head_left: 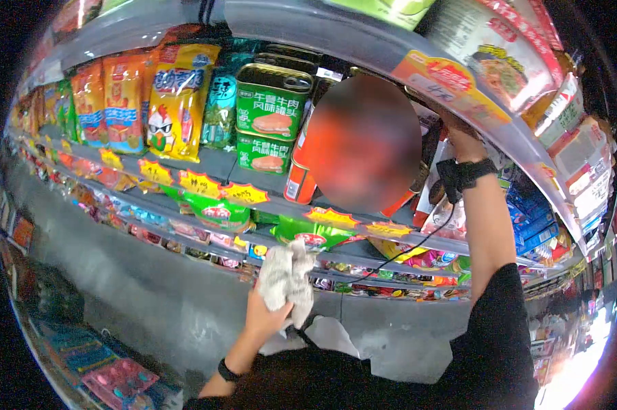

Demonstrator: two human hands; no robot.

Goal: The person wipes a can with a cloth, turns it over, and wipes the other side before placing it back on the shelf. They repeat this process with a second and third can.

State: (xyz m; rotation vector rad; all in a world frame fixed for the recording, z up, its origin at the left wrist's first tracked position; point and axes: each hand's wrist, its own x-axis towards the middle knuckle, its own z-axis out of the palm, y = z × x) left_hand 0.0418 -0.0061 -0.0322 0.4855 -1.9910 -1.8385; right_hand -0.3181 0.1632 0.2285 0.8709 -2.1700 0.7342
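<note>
The left hand [273, 313] was closed around a crumpled whitish cloth [286, 280], its fingers bunched into the lower part while the upper folds stood loose. The cloth was at the near side of the shelves, left of the middle, in front of the lower rows and above the grey floor [206, 294]. The right hand [467, 145] reached into the far shelf at the right, under the ledge of the shelf above; its fingers were hidden, so I could not tell how far open it was or whether it held anything. A black wristband [467, 175] circled that wrist, near a thin black cord [417, 244] hanging down past the lower shelf. Left of the right hand, a blurred patch covered what seemed to be red cans [299, 188]. Farther left stood two stacked green luncheon meat cans [271, 113], then a yellow chicken-print packet [177, 102].
</note>
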